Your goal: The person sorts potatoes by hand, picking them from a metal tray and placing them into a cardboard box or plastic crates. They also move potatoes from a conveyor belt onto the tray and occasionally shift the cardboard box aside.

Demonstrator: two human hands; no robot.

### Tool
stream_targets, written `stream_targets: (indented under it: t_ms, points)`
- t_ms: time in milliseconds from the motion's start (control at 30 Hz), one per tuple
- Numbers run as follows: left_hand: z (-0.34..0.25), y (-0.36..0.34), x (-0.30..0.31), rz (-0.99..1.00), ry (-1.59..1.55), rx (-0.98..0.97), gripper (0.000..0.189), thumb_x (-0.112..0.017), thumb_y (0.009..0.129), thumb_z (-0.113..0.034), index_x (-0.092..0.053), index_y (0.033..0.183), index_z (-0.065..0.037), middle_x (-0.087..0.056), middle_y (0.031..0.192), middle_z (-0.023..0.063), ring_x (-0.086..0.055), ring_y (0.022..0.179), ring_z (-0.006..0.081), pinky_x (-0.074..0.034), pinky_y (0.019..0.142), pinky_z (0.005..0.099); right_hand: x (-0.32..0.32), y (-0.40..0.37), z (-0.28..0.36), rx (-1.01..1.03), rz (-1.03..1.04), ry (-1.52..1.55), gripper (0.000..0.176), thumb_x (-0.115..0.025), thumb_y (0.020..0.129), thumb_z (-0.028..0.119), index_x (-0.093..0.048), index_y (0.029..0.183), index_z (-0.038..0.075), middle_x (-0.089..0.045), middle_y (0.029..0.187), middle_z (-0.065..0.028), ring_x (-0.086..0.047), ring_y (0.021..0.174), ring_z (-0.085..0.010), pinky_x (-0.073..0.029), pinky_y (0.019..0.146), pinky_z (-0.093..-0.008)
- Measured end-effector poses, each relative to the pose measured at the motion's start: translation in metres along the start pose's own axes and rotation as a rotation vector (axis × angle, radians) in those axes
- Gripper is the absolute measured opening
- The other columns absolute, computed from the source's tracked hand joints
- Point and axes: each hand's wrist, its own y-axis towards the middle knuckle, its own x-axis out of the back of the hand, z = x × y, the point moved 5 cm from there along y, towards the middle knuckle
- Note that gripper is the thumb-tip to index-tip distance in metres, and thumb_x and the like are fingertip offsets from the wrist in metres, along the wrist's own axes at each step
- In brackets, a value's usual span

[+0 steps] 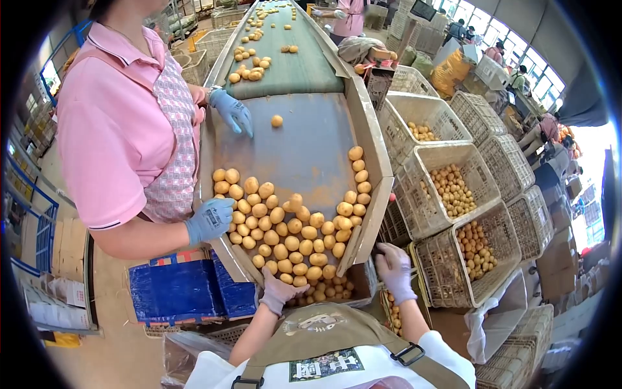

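Note:
Many round yellow-brown potatoes (293, 244) lie gathered at the lower end of a metal chute (278, 155). My left hand (280, 292), in a pale glove, is at the chute's lower lip, touching potatoes with its fingers apart. Below the lip, more potatoes (321, 290) fill a container whose near part is hidden by my apron. To the right of the lip, my right hand (393, 264), also gloved, is by the container's side, its fingers curled downward; whether they hold its edge is unclear. A single potato (276, 121) is higher on the chute.
A co-worker in blue gloves (210, 221) stands at the chute's left side. A green conveyor belt (291, 65) carries potatoes behind it. Plastic crates (447, 152) with potatoes stand on the right. A blue-covered stack (175, 292) is at the lower left.

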Motion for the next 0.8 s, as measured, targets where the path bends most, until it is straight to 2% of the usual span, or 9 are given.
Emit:
stream_targets:
  t_ms: [133,267,300,333,433,467,633,700,800]
  points:
    - [-0.003,0.005,0.018,0.063,0.052,-0.032,0.087,-0.027,0.093,-0.076,-0.020,0.159,-0.019,-0.022,0.165,0.0086,-0.021,0.149,0.0415,-0.024,0.107,0.0767,-0.047,0.027,0.056,0.278,0.131,0.063,0.022,-0.069,0.081,0.016,-0.071,0.101,0.008,-0.071,0.107,-0.0106,-0.065,0.103,-0.0319,-0.047,0.096,-0.0458]
    - [0.004,-0.003,0.004,0.044,-0.020,-0.005,0.093,-0.031,0.090,-0.079,-0.019,0.159,-0.017,-0.022,0.165,0.0093,-0.021,0.149,0.0423,-0.023,0.109,0.0754,-0.080,0.018,0.044,0.261,0.250,-0.088,0.024,-0.070,0.080,0.024,-0.072,0.101,0.012,-0.071,0.107,-0.0049,-0.060,0.114,-0.0278,-0.034,0.109,-0.0502]
    - [0.002,-0.002,0.002,0.092,0.115,-0.077,0.091,-0.029,0.091,-0.078,-0.020,0.159,-0.017,-0.022,0.165,0.0092,-0.020,0.149,0.0421,-0.023,0.108,0.0756,-0.077,0.016,0.046,0.298,0.267,-0.130,0.024,-0.070,0.080,0.024,-0.072,0.101,0.013,-0.071,0.107,-0.0042,-0.060,0.115,-0.0275,-0.033,0.110,-0.0506]
    - [0.002,0.003,0.008,0.091,-0.030,-0.038,0.090,-0.027,0.092,-0.078,-0.021,0.159,-0.018,-0.021,0.165,0.0089,-0.019,0.150,0.0418,-0.021,0.108,0.0759,-0.075,0.015,0.049,0.336,0.282,-0.174,0.024,-0.070,0.080,0.025,-0.072,0.102,0.014,-0.071,0.107,-0.0036,-0.059,0.116,-0.0273,-0.033,0.110,-0.0511]
    - [0.003,0.006,0.016,0.066,-0.087,0.006,0.090,-0.022,0.092,-0.078,-0.021,0.159,-0.018,-0.020,0.166,0.0076,-0.018,0.151,0.0409,-0.020,0.107,0.0774,-0.074,0.012,0.042,0.375,0.290,-0.139,0.024,-0.070,0.080,0.025,-0.072,0.102,0.014,-0.071,0.109,-0.0031,-0.059,0.117,-0.0275,-0.031,0.113,-0.0513]
    - [0.003,0.002,0.009,0.135,0.012,-0.054,0.089,-0.041,0.092,-0.073,-0.018,0.157,-0.017,-0.024,0.164,0.0098,-0.024,0.149,0.0376,-0.025,0.111,0.0700,-0.074,0.012,0.042,0.380,0.296,-0.126,0.024,-0.070,0.081,0.024,-0.073,0.102,0.014,-0.071,0.110,-0.0030,-0.059,0.118,-0.0276,-0.031,0.113,-0.0512]
    - [-0.007,-0.008,-0.007,-0.059,0.880,-0.329,0.113,-0.091,0.066,-0.038,-0.011,0.143,-0.013,-0.037,0.151,0.0143,-0.041,0.136,0.0278,-0.037,0.113,0.0445,-0.077,0.011,0.040,0.383,0.287,-0.128,0.021,-0.070,0.081,0.023,-0.074,0.099,0.014,-0.072,0.108,-0.0027,-0.059,0.118,-0.0283,-0.031,0.112,-0.0521]
    - [-0.011,-0.002,0.007,-0.085,1.337,-0.485,0.113,-0.089,0.067,-0.039,-0.011,0.144,-0.013,-0.037,0.151,0.0141,-0.041,0.136,0.0275,-0.037,0.113,0.0453,-0.076,0.011,0.042,0.381,0.284,-0.137,0.021,-0.070,0.081,0.023,-0.074,0.099,0.014,-0.072,0.108,-0.0027,-0.059,0.117,-0.0285,-0.031,0.112,-0.0523]
    - [-0.011,0.006,0.022,-0.116,1.658,-0.530,0.106,-0.083,0.073,-0.046,-0.013,0.146,-0.013,-0.037,0.153,0.0126,-0.039,0.139,0.0274,-0.036,0.114,0.0472,-0.078,0.010,0.040,0.371,0.289,-0.154,0.021,-0.070,0.081,0.024,-0.073,0.100,0.015,-0.072,0.108,-0.0026,-0.059,0.118,-0.0285,-0.031,0.113,-0.0522]
